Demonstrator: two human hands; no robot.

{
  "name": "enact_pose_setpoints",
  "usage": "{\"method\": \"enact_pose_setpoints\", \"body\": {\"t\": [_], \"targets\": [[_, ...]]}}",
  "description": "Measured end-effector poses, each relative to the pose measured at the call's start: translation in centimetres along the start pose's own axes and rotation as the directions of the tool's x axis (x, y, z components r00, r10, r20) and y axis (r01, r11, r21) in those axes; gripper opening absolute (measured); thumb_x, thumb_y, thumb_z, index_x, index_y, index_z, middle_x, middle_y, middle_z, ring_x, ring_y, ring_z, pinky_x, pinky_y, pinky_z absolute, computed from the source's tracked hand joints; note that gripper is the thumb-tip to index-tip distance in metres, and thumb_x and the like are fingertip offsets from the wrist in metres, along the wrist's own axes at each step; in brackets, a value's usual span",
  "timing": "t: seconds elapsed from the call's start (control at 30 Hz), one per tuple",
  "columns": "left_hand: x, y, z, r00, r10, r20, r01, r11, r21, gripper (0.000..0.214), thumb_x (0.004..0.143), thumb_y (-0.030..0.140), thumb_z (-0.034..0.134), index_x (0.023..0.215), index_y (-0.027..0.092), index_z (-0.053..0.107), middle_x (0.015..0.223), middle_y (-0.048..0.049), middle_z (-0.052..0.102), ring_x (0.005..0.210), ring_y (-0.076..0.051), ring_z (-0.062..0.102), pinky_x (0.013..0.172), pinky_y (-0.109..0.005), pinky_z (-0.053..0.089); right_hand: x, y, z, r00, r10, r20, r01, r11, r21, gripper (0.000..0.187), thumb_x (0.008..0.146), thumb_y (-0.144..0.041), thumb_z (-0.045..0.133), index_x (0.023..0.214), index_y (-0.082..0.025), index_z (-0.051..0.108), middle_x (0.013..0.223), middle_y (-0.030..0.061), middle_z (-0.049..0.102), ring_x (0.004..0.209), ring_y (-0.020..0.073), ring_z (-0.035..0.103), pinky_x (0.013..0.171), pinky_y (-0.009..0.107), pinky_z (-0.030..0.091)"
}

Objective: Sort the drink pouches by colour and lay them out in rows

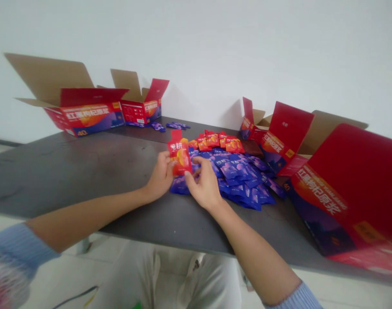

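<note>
A red and orange sachet (179,154) stands nearly upright between my two hands, its printed front towards me. My left hand (160,174) pinches its left edge. My right hand (205,182) is at its lower right corner, thumb against the sachet and fingers curled. Just behind and to the right of my hands lies a heap of purple-blue sachets (241,171). Several red sachets (215,140) are piled along the heap's far side.
Open red cartons stand at the back left (93,111), further back (141,107), and along the right side (337,197). A few purple sachets (178,125) lie near the back edge of the dark table (86,167). A white wall rises behind it.
</note>
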State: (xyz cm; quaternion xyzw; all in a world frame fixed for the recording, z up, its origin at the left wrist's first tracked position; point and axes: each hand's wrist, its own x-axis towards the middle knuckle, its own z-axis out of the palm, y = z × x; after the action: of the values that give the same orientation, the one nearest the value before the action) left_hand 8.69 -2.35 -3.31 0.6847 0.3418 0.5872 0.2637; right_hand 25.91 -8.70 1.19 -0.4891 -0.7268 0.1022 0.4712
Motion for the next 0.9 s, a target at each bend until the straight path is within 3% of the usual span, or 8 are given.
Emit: {"method": "enact_pose_setpoints", "body": {"t": [0.07, 0.13, 0.23, 0.37, 0.5, 0.67, 0.77, 0.9], "targets": [[-0.9, 0.7, 0.5, 0.994, 0.056, 0.093, -0.052, 0.998, -0.038, 0.028, 0.102, 0.044, 0.056, 0.115, 0.020, 0.048, 0.097, -0.0074, 0.071, 0.080, -0.018, 0.070, 0.074, -0.032, 0.056, 0.0, 0.2, 0.3, 1.000, 0.018, -0.003, -0.018, 1.000, 0.017, 0.050, 0.090, -0.037, 0.064, 0.130, -0.011, 0.052, 0.127, 0.0179, 0.065, 0.105, 0.0244, 0.068, 0.091, 0.037, 0.056], [-1.4, 1.0, 0.3, 0.989, 0.083, 0.126, -0.078, 0.996, -0.042, 0.026, 0.101, 0.045, 0.058, 0.105, 0.021, 0.051, 0.090, -0.0050, 0.069, 0.077, -0.017, 0.068, 0.071, -0.030, 0.054, 0.0, 0.2, 0.4, 0.998, 0.043, 0.038, -0.043, 0.999, 0.009, 0.045, 0.091, -0.036, 0.064, 0.127, -0.012, 0.053, 0.123, 0.0173, 0.068, 0.112, 0.0270, 0.068, 0.095, 0.039, 0.055], [-1.2, 1.2, -0.3, 0.990, 0.095, 0.102, -0.088, 0.994, -0.067, 0.032, 0.099, 0.050, 0.060, 0.089, 0.020, 0.054, 0.078, -0.0019, 0.064, 0.068, -0.015, 0.062, 0.065, -0.027, 0.050, -0.1, -0.3, 0.4, 0.972, 0.094, 0.213, -0.079, 0.994, -0.081, 0.039, 0.096, -0.036, 0.062, 0.126, -0.015, 0.054, 0.111, 0.0137, 0.075, 0.099, 0.0266, 0.073, 0.085, 0.035, 0.055], [0.1, 1.8, -0.6, 0.995, 0.042, 0.095, -0.022, 0.980, -0.200, 0.041, 0.092, 0.059, 0.067, 0.089, 0.018, 0.061, 0.078, -0.0028, 0.065, 0.067, -0.015, 0.060, 0.062, -0.027, 0.049, -0.3, -0.9, 0.2, 0.898, 0.105, 0.428, 0.029, 0.955, -0.294, 0.042, 0.101, -0.042, 0.058, 0.129, -0.012, 0.054, 0.099, 0.0160, 0.078, 0.089, 0.0311, 0.076, 0.074, 0.035, 0.053], [0.7, 2.2, -0.7, 0.995, -0.057, 0.080, 0.074, 0.970, -0.230, 0.045, 0.083, 0.061, 0.077, 0.086, 0.019, 0.062, 0.074, -0.0018, 0.065, 0.062, -0.014, 0.057, 0.058, -0.026, 0.047, -0.2, -1.0, 0.1, 0.889, 0.118, 0.442, 0.060, 0.928, -0.368, 0.046, 0.102, -0.048, 0.056, 0.129, -0.011, 0.053, 0.097, 0.0161, 0.078, 0.085, 0.0311, 0.076, 0.070, 0.034, 0.050], [-0.4, 2.0, -0.7, 0.999, -0.025, -0.029, 0.021, 0.990, -0.141, 0.041, 0.089, 0.052, 0.074, 0.075, 0.020, 0.053, 0.064, 0.0021, 0.053, 0.054, -0.011, 0.046, 0.051, -0.024, 0.039, -0.4, -1.1, 0.1, 0.900, 0.104, 0.424, 0.011, 0.966, -0.259, 0.051, 0.095, -0.052, 0.066, 0.127, -0.014, 0.054, 0.096, 0.0110, 0.077, 0.080, 0.0275, 0.075, 0.067, 0.031, 0.047], [-0.9, 1.8, -0.6, 0.999, -0.002, -0.038, -0.003, 0.991, -0.130, 0.035, 0.093, 0.049, 0.071, 0.080, 0.021, 0.055, 0.069, 0.0004, 0.056, 0.057, -0.012, 0.049, 0.052, -0.025, 0.039, -0.8, -1.0, 0.4, 0.885, 0.063, 0.462, 0.039, 0.977, -0.208, 0.041, 0.092, -0.048, 0.071, 0.115, -0.017, 0.059, 0.096, 0.0086, 0.076, 0.082, 0.0250, 0.073, 0.067, 0.030, 0.046], [-0.3, 1.8, -0.8, 1.000, 0.016, 0.026, -0.009, 0.972, -0.236, 0.038, 0.093, 0.055, 0.067, 0.084, 0.020, 0.058, 0.073, -0.0012, 0.060, 0.059, -0.013, 0.052, 0.053, -0.026, 0.042, -1.1, -0.6, 1.0, 0.871, 0.024, 0.490, 0.108, 0.965, -0.238, 0.026, 0.097, -0.043, 0.066, 0.104, -0.018, 0.061, 0.096, 0.0089, 0.075, 0.085, 0.0233, 0.072, 0.069, 0.030, 0.045]]}}
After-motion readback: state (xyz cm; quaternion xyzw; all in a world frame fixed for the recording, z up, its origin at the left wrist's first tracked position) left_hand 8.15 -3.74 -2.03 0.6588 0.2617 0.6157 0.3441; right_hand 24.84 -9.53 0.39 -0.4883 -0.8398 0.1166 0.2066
